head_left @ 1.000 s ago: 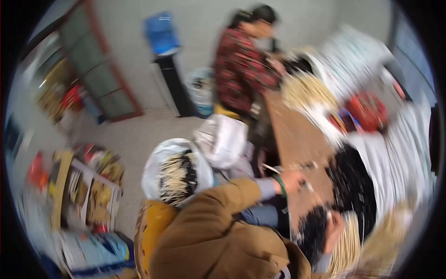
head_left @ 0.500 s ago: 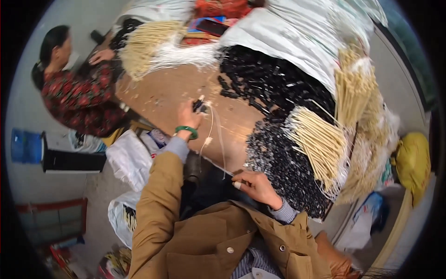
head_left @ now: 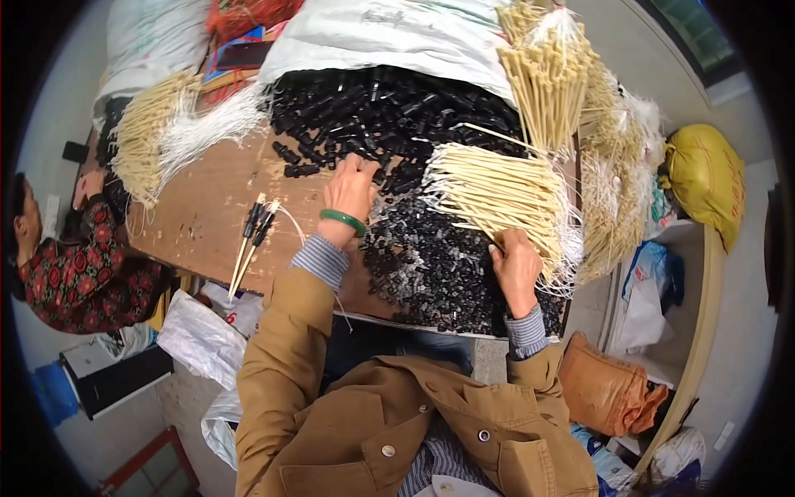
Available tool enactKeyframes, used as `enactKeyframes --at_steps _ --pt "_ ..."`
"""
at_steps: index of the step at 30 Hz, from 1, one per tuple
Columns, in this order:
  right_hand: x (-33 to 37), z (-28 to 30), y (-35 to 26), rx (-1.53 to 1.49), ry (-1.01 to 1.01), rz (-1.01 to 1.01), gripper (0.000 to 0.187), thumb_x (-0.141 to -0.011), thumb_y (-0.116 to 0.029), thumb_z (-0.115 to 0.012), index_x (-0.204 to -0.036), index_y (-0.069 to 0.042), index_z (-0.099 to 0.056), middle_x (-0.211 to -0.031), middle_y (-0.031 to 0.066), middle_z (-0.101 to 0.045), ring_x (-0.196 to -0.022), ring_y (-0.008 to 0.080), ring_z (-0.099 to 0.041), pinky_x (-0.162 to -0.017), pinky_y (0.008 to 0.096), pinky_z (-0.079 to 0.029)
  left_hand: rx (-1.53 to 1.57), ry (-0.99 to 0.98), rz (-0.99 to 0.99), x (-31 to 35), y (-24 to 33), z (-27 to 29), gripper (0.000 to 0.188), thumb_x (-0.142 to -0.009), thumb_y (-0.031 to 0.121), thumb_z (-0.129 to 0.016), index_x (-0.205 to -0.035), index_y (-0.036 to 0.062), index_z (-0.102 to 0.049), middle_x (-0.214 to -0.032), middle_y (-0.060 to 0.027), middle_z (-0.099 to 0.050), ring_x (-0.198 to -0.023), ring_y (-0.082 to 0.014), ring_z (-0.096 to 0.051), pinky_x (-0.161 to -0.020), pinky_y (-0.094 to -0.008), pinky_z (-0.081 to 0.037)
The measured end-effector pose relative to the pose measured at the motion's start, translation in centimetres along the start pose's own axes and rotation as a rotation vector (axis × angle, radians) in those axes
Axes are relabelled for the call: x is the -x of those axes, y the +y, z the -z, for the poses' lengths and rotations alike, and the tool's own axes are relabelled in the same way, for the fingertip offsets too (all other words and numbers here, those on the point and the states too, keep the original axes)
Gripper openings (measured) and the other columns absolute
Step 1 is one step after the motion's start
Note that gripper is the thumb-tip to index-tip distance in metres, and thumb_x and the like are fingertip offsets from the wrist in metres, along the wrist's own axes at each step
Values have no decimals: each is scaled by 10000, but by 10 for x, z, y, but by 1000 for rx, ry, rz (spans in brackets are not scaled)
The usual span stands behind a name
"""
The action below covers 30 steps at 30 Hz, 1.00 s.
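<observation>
The right hand [head_left: 515,263] touches white-corded beige sticks [head_left: 501,186] lying roughly along the worktop's [head_left: 199,228] near edge, the left hand [head_left: 349,197] is at black plastic tubes [head_left: 364,103], and neither grip's closure can be told.

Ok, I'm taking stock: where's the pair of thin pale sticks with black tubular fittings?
In the head view, the pair of sticks lies left of centre on the brown wooden table, left of the left hand.

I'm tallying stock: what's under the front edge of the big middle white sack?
Black plastic tubes show along the edge of the white sack and spread onto the wooden table. Anything farther back is covered and cannot be seen.
</observation>
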State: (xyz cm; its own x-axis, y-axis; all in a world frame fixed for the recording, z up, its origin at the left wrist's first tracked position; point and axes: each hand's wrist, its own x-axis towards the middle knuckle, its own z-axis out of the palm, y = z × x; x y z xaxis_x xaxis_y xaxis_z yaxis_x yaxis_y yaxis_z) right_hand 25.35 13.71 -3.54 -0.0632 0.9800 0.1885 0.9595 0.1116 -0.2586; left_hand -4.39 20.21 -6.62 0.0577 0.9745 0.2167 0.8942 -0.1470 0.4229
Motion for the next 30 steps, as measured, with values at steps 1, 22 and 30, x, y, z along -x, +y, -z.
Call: enactKeyframes --at_steps 1,22,30 --pt "1 -2 2 34 -15 -10 110 -764 -84 -668 -858 -39 -633 -709 55 -591 -587 242 -548 -589 339 -442 -137 -21 18 -7 2 -4 333 -688 69 -651 -1020 97 -656 -1016 -75 -648 -899 -255 -564 -760 -349 -489" --pt "32 7 -44 -545 -380 396 276 -861 -64 -587 -1122 -17 -667 -848 86 -698 -594 198 -585 -566 292 -451 629 -194 -57 85 3 27 333 -709 -29 -552 -1015 73 -636 -953 -51 -615 -799 -189 -548 -731 -273 -458" --pt "27 22 -66 -373 -399 312 254 -796 -18 -634 -1043 -34 -691 -768 85 -665 -554 197 -555 -560 306 -448 345 -124 -470 92 12 22 347 -697 26 -609 -1022 147 -606 -890 -15 -580 -754 -209 -532 -691 -310 -442"
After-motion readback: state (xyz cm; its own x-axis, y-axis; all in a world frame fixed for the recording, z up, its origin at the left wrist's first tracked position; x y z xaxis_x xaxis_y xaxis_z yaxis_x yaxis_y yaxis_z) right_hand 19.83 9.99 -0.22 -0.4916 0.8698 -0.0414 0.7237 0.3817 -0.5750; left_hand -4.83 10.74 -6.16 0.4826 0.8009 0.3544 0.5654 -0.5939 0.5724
